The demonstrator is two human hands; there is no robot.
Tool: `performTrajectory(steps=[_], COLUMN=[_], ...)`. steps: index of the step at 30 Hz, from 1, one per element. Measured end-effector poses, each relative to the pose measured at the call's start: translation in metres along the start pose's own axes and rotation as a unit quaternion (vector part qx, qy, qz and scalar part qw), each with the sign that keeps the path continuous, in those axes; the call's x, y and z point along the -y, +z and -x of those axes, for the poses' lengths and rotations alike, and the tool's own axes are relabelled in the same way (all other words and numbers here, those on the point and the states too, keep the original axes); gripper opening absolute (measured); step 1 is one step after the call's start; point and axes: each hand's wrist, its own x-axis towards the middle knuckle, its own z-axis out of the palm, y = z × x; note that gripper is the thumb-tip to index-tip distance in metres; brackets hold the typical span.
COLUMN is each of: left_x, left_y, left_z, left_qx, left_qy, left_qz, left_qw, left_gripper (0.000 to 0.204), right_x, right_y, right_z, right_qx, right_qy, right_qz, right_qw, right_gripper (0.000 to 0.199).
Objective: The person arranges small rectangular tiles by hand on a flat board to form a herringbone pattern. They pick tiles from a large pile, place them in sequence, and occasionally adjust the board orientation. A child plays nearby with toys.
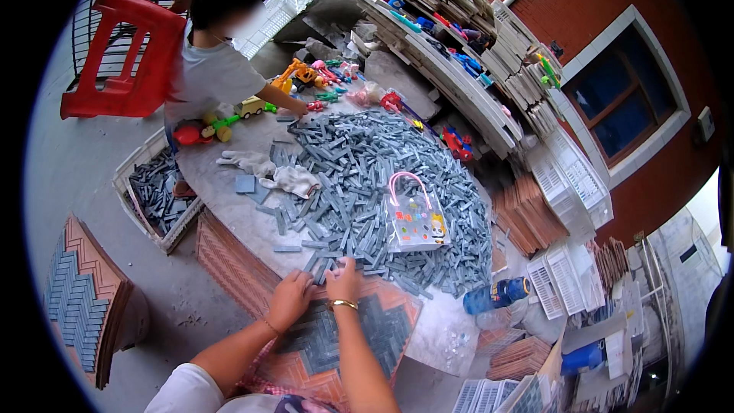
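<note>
Grey strips (387,332) are lying in herringbone on an orange panel (292,369) at the near side of the table (218,187). The left hand (292,300) and right hand (344,281) are curling their fingers near its far edge; I cannot tell whether they are pinching anything. Beyond, a clear bag (413,231) is resting on heaped strips (344,164).

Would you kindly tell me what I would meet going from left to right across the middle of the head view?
Stack of herringbone-patterned panels → left grip → right grip → clear bag with pink handles → blue bottle → white plastic baskets.
</note>
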Motion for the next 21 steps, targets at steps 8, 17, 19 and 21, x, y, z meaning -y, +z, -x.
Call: performTrajectory(steps=[8,17,19,21], left_x=[0.025,0.03,0.04,0.04], left_y=[0.023,-0.006,-0.017,-0.028], left_z=[-0.011,-0.011,0.0,0.01], left_qx=[0.018,-0.002,-0.015,0.008], left_qy=[-0.061,-0.161,-0.168,-0.192], left_qz=[-0.047,0.055,0.093,0.116], left_qw=[0.997,0.985,0.981,0.975], left_gripper=[0.023,0.018,0.019,0.017], right_x=[0.018,-0.016,-0.015,-0.027], right_y=[-0.014,-0.016,-0.033,-0.04], right_z=[-0.002,-0.021,-0.015,-0.016], right_qx=[0.014,0.123,0.163,0.156], right_qy=[-0.019,-0.083,-0.075,-0.132], right_qz=[0.068,-0.041,-0.084,-0.047], right_qw=[0.997,0.988,0.98,0.978], right_gripper=[0.039,0.031,0.022,0.019])
